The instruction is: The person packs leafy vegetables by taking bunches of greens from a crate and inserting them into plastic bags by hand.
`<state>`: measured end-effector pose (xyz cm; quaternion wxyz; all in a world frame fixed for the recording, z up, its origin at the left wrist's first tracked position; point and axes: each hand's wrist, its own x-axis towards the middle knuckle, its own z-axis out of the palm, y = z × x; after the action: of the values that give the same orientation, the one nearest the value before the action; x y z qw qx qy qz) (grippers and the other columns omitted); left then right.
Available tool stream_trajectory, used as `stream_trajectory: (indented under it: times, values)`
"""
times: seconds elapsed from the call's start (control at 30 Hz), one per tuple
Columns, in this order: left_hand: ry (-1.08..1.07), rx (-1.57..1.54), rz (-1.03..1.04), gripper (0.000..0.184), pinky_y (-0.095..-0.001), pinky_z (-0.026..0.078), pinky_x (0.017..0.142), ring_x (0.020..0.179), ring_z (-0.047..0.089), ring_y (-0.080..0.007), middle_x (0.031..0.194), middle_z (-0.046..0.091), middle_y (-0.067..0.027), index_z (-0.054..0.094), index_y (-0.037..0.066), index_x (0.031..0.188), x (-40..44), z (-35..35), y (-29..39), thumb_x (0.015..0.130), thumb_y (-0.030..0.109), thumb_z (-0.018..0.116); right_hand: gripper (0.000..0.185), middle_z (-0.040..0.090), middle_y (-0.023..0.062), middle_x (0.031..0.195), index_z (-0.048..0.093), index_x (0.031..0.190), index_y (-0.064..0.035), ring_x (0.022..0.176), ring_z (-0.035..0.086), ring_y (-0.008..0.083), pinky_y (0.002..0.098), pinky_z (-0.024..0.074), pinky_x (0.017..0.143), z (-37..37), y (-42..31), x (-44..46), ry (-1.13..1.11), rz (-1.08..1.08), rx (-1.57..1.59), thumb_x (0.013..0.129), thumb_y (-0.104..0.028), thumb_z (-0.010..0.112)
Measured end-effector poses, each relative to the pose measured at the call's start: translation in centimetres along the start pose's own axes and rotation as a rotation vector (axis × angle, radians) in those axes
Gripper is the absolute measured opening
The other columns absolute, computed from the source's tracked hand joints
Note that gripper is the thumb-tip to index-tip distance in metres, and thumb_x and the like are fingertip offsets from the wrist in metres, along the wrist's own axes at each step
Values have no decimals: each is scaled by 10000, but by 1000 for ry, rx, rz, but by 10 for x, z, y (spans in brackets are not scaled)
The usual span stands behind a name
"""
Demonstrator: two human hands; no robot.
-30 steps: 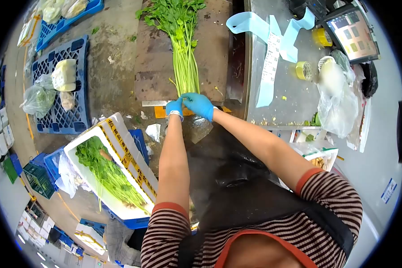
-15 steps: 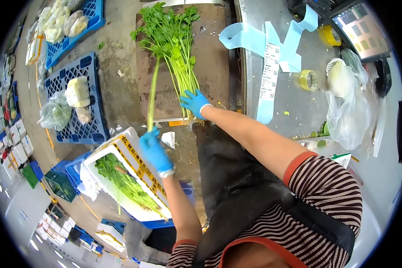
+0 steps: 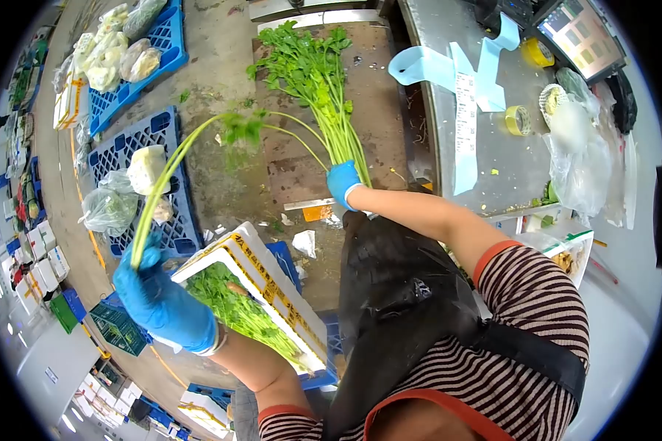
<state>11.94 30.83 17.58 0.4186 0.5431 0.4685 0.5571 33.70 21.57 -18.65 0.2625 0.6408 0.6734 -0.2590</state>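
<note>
I have the left hand (image 3: 165, 301) at the lower left, closed around the lower ends of a few long stalks (image 3: 171, 165). They arch up and to the right from its fingers, and their leafy tip blurs near the upper middle. Two thin stems run from about there to the bunch (image 3: 335, 117); I can't tell whether they join the stalks.

My right hand (image 3: 344, 184), at the centre, grips the bunch near its base, fingers partly hidden from me. The bunch lies on the brown board (image 3: 386, 125) in the upper middle, leaves toward the top of the frame.

Below the left of centre I see a white box (image 3: 272, 275) with greens (image 3: 232, 298) inside, the left forearm crossing near its lower edge. A blue pallet (image 3: 187, 198) carrying bagged goods sits at the left. At the upper right, a pale blue strip (image 3: 465, 128) lies on the metal bench (image 3: 485, 173).
</note>
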Motion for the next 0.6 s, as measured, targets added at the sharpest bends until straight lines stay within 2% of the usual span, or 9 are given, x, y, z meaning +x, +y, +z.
stream_trajectory:
  times: [0.1, 0.17, 0.23, 0.3, 0.33, 0.43, 0.47, 0.57, 0.6]
  values:
    - [-82, 111, 14, 304, -336, 478, 862, 948, 630, -249, 955, 666, -142, 628, -53, 1037, 2, 8, -11, 986, 200, 465, 407, 649, 152, 1117, 595, 1270, -94, 1064, 621, 312, 521, 471, 872, -40, -9, 8, 116, -190, 369, 879, -194, 542]
    - [-34, 96, 6, 295, -328, 480, 831, 888, 614, -221, 927, 646, -137, 616, -54, 1014, 5, 8, -12, 987, 191, 453, 441, 614, 118, 1203, 567, 1310, -181, 1062, 623, 307, 449, 511, 835, -49, 6, 38, 305, -401, 231, 872, -176, 522]
    - [16, 60, 11, 301, -336, 485, 822, 804, 591, -201, 900, 621, -143, 612, -64, 966, 6, 3, -6, 979, 195, 457, 490, 584, 90, 1267, 536, 1344, -234, 1068, 622, 298, 440, 510, 844, -21, 27, 97, 337, -365, 160, 861, -152, 529]
    - [205, -16, -90, 291, -356, 478, 856, 851, 584, -220, 875, 612, -133, 616, -39, 908, 5, -15, 5, 975, 204, 471, 539, 475, 115, 1411, 512, 1369, -201, 1063, 619, 311, 417, 522, 861, -37, 60, 112, 214, -454, 38, 839, -108, 545]
    - [162, -92, -88, 277, -374, 460, 906, 881, 579, -233, 891, 615, -134, 618, -38, 919, 8, -43, 7, 971, 197, 482, 453, 554, 124, 1319, 565, 1299, -158, 1032, 632, 314, 427, 529, 829, -33, 66, 118, 299, -456, 46, 853, -99, 518]
    - [188, -299, -105, 237, -414, 384, 1039, 971, 556, -261, 924, 616, -137, 617, -40, 950, 1, -105, 13, 957, 176, 517, 363, 624, 131, 1199, 604, 1206, -106, 989, 648, 318, 441, 535, 800, -40, 66, 120, 348, 35, 274, 856, -102, 508]
    - [146, -327, -119, 237, -433, 346, 1079, 1032, 542, -291, 1002, 615, -162, 606, -54, 994, -7, -135, 13, 952, 166, 529, 309, 663, 133, 1088, 609, 1144, -59, 949, 653, 339, 452, 536, 768, -30, 72, 126, 371, 120, 331, 856, -97, 503]
    - [235, -470, -80, 294, -454, 318, 1104, 1113, 532, -323, 1219, 577, -208, 551, -89, 1141, -34, -188, 4, 945, 129, 535, 218, 677, 161, 958, 642, 1007, -54, 854, 667, 357, 447, 535, 694, -29, 74, 92, 547, -7, 387, 827, -135, 548]
    - [325, -296, -21, 301, -454, 319, 1105, 1128, 528, -329, 1241, 567, -219, 540, -97, 1158, -43, -193, 0, 953, 123, 518, 242, 664, 179, 974, 631, 1035, -62, 864, 656, 370, 458, 530, 704, -26, 71, 78, 635, -112, 488, 825, -151, 549]
